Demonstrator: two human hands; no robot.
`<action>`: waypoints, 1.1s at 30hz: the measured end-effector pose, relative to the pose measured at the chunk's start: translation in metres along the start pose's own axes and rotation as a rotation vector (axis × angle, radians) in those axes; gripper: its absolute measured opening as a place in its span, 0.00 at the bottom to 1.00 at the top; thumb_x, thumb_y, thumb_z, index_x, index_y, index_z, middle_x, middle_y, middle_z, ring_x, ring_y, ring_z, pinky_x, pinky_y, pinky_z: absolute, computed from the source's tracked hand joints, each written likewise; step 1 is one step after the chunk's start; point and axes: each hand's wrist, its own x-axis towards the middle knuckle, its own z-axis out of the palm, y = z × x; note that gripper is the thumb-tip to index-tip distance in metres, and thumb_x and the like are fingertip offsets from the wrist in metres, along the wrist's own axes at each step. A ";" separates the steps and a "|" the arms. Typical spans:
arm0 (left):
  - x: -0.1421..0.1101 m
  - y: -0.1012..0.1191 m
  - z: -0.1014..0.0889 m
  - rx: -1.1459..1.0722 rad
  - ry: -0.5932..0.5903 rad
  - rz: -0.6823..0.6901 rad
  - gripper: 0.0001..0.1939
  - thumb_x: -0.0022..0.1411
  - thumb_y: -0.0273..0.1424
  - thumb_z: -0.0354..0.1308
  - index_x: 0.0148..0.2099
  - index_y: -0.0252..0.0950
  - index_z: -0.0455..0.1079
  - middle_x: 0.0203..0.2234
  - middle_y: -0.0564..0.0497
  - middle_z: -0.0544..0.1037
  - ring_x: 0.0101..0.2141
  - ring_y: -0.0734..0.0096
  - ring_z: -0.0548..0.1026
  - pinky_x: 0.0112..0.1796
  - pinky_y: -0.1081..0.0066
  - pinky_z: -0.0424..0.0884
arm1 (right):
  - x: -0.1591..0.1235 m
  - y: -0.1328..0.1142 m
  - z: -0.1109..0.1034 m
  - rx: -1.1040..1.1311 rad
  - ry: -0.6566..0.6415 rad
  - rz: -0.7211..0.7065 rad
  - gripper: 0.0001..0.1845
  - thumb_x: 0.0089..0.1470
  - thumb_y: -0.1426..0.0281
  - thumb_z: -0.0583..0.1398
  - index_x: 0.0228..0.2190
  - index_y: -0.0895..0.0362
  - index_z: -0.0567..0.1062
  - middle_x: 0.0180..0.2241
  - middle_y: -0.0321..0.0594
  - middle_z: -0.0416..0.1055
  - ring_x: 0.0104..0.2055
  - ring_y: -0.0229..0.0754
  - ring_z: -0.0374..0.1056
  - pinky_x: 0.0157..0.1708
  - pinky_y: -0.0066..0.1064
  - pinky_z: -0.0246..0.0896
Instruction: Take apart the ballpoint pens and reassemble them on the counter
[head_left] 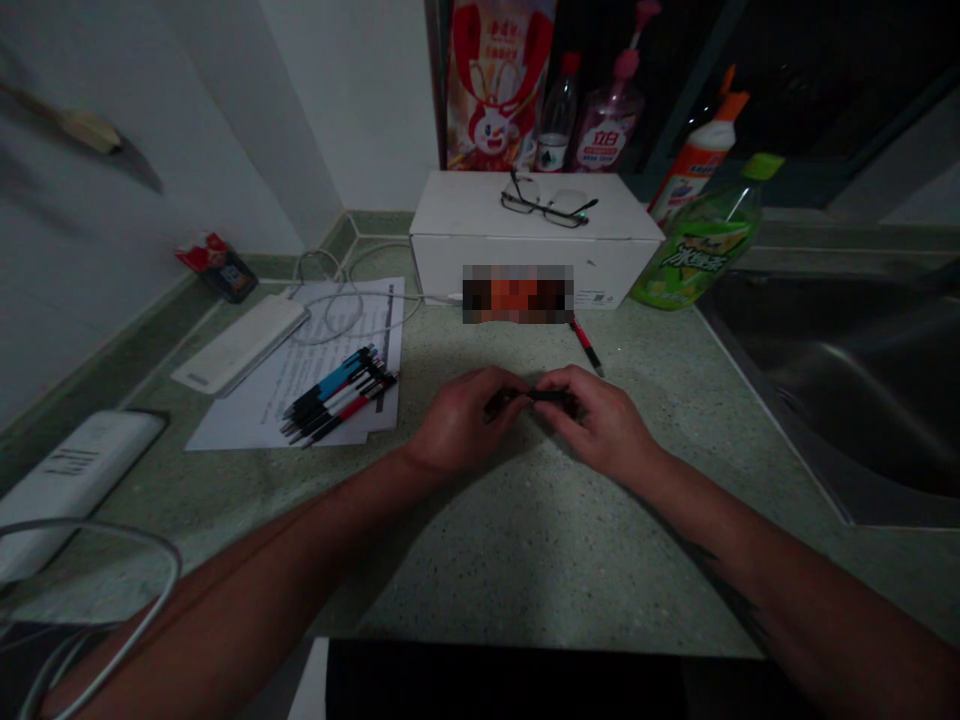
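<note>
Both hands meet over the speckled green countertop (pixel 517 560), in front of a white box. A dark, slim pen (pixel 551 396) spans the gap between them. My left hand (pixel 469 418) is closed, pinching one end of it with thumb and fingers. My right hand (pixel 604 415) pinches the other end. Fingers cover much of the pen, so I cannot see whether it is whole or in parts. Just beyond my right hand lies a red and black pen (pixel 587 345). To the left, several pens (pixel 337 395) lie in a bunch on printed paper sheets (pixel 386 330).
Glasses (pixel 547 205) rest on the white box (pixel 442 265). A green detergent bottle (pixel 697 250) stands beside it, left of a metal sink (pixel 840 400). On the left are a white power bank-like block (pixel 240 345), cables and a larger white device (pixel 75 490).
</note>
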 end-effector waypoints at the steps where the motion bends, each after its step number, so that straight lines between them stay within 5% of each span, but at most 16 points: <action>1: 0.000 0.000 0.000 -0.001 0.001 -0.003 0.03 0.69 0.28 0.62 0.44 0.36 0.76 0.31 0.51 0.82 0.28 0.72 0.77 0.31 0.72 0.73 | 0.000 0.000 0.000 -0.008 -0.003 -0.001 0.09 0.65 0.64 0.61 0.45 0.52 0.77 0.38 0.41 0.80 0.35 0.45 0.76 0.34 0.36 0.68; 7: 0.000 0.001 0.000 -0.035 0.018 0.020 0.04 0.69 0.27 0.61 0.45 0.36 0.77 0.31 0.51 0.82 0.28 0.72 0.76 0.31 0.72 0.72 | 0.003 -0.002 -0.003 -0.004 -0.019 -0.074 0.10 0.69 0.64 0.57 0.45 0.53 0.78 0.39 0.42 0.79 0.41 0.47 0.77 0.40 0.38 0.70; 13: 0.000 -0.001 0.001 -0.028 0.001 0.007 0.04 0.69 0.27 0.61 0.45 0.36 0.76 0.32 0.50 0.82 0.29 0.72 0.77 0.32 0.71 0.73 | 0.000 0.000 0.000 -0.011 0.005 -0.032 0.09 0.65 0.65 0.61 0.45 0.53 0.76 0.39 0.41 0.79 0.37 0.45 0.76 0.35 0.35 0.68; 21: 0.000 0.000 0.001 -0.018 -0.010 0.003 0.04 0.69 0.27 0.62 0.44 0.36 0.77 0.31 0.52 0.82 0.29 0.73 0.76 0.32 0.73 0.72 | 0.006 0.000 -0.002 -0.024 -0.044 -0.114 0.13 0.71 0.65 0.55 0.41 0.54 0.78 0.35 0.42 0.77 0.39 0.46 0.75 0.38 0.36 0.67; 27: 0.000 -0.001 0.001 0.008 -0.014 -0.018 0.04 0.68 0.26 0.62 0.45 0.36 0.77 0.32 0.51 0.83 0.30 0.71 0.78 0.32 0.72 0.73 | 0.002 0.003 -0.001 -0.007 -0.021 -0.026 0.10 0.65 0.64 0.62 0.46 0.53 0.76 0.39 0.41 0.79 0.37 0.45 0.75 0.35 0.35 0.67; 33: 0.001 0.000 0.000 0.013 -0.026 -0.021 0.04 0.69 0.27 0.62 0.44 0.37 0.78 0.33 0.51 0.83 0.30 0.72 0.77 0.32 0.71 0.73 | 0.004 0.003 -0.001 -0.019 -0.043 -0.070 0.12 0.70 0.63 0.56 0.42 0.53 0.78 0.37 0.41 0.78 0.39 0.46 0.74 0.38 0.37 0.67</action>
